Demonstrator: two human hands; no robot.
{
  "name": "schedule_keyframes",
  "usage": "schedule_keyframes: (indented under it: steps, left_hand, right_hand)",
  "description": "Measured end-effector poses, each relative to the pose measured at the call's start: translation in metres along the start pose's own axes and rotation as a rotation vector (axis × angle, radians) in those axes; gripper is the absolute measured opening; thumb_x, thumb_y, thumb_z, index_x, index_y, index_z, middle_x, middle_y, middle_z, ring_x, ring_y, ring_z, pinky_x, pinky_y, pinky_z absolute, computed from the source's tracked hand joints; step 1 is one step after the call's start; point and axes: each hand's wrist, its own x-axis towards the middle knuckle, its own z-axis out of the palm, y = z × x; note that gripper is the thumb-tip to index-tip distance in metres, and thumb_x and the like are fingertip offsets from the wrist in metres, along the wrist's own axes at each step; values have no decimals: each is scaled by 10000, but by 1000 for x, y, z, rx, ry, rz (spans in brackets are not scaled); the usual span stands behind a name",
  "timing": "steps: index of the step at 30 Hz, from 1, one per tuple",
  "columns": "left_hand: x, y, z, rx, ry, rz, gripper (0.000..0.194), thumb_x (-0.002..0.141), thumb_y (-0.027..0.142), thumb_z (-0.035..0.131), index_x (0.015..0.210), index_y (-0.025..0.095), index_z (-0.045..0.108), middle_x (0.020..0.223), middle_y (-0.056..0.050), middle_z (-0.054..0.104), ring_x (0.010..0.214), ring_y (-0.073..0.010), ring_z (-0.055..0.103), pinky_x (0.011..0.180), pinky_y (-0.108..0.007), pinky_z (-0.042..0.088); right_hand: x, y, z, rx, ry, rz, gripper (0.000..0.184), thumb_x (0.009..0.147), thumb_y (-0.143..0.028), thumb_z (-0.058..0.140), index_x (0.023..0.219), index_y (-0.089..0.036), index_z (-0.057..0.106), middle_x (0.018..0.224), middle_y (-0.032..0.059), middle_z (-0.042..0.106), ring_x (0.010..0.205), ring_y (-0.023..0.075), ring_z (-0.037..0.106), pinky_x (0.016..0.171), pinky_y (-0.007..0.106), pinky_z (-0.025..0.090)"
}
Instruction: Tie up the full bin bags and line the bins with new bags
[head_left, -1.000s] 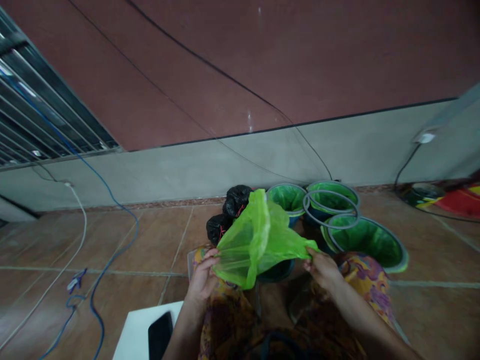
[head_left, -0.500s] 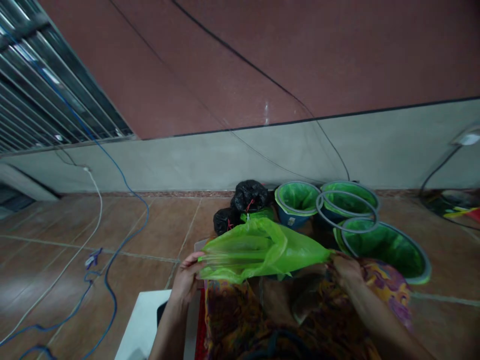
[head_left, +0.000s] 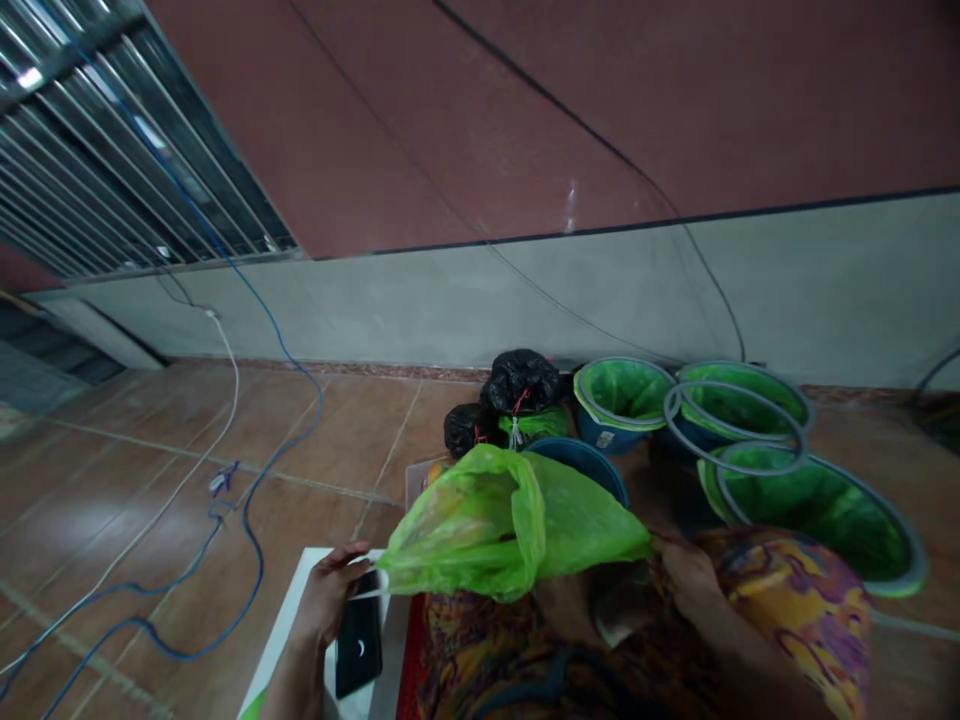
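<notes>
A thin green plastic bag (head_left: 517,525) is stretched sideways above my lap. My left hand (head_left: 334,585) pinches its left end, near a pale strip at the edge. At the other end, my right hand (head_left: 679,575) is closed on the bag's gathered right tip; some of those fingers are in shadow. Partly covered by the bag, a blue bin (head_left: 585,460) stands just behind it. Below my left hand a dark phone (head_left: 358,640) lies on a white board (head_left: 289,610).
Green-lined bins (head_left: 626,400) stand by the wall to the right, with a loose grey ring (head_left: 731,468) resting over them. Tied black bags (head_left: 521,380) sit beside them. Blue cable (head_left: 259,560) and white cable (head_left: 232,400) cross the tiled floor on the left.
The bag's left end has come lower and farther left with my left hand, and the bag has opened out wider. My view has shifted, showing the blue bin and more of the phone.
</notes>
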Motion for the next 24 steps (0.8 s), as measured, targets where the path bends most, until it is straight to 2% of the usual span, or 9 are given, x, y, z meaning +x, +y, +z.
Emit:
schedule_keyframes:
  steps: [4,7,9,13,15,17,20,22,24]
  left_hand:
    - [-10,7,10,89,-118,-27,418,537,381,803,883,166,706,735,-8,710,634,-135,605,597,-228,426]
    - [-10,17,20,180,-185,22,431,642,496,740,934,181,710,862,-39,735,809,-189,653,704,-279,474]
    - [-2,22,21,217,-121,116,432,658,499,730,933,167,708,919,-65,737,891,-215,654,768,-311,487]
    - [13,41,23,246,182,310,482,669,448,730,1030,133,677,1074,-130,705,1052,-267,629,925,-390,467]
    - [8,56,38,298,189,450,535,725,440,693,1162,137,633,1182,-149,663,1129,-276,601,982,-421,443]
    - [-5,72,66,369,-1,656,547,786,422,655,1269,177,578,1278,-128,620,1208,-262,560,1045,-428,407]
    - [-22,89,124,512,-369,897,616,810,360,653,1389,244,478,1433,-94,507,1341,-241,447,1135,-410,328]
    - [-19,94,165,562,-558,962,703,794,324,663,1443,247,405,1482,-98,451,1375,-244,405,1155,-410,309]
    - [-4,93,203,584,-695,955,762,775,292,664,1467,217,355,1489,-121,435,1365,-258,417,1148,-430,322]
  right_hand:
    - [-9,-4,3,-49,-103,76,176,609,-225,645,784,-232,627,552,10,616,493,174,587,481,288,484]
    - [-11,-7,6,-86,-175,32,284,571,-258,671,852,-218,659,623,13,662,532,168,615,501,278,497]
    - [-9,-7,5,-102,-198,-23,318,553,-309,670,853,-202,682,677,32,691,569,180,640,519,286,514]
    - [-5,-7,5,-222,-199,-162,319,564,-374,619,813,-199,714,765,60,732,655,217,676,554,301,532]
    - [-10,-9,9,-295,-213,-253,315,593,-384,589,810,-196,719,748,52,733,670,219,674,586,305,531]
    - [-22,-17,18,-343,-252,-387,305,635,-393,564,805,-192,719,732,42,729,683,212,664,628,302,523]
    - [-52,-38,33,-426,-313,-589,293,704,-389,537,820,-195,723,730,29,720,661,193,633,635,291,495]
    - [-75,-58,38,-454,-352,-690,273,748,-351,516,843,-201,724,752,19,715,662,178,615,651,280,481]
    - [-96,-80,36,-467,-436,-781,242,777,-307,499,831,-207,713,774,11,700,694,167,605,672,263,466]
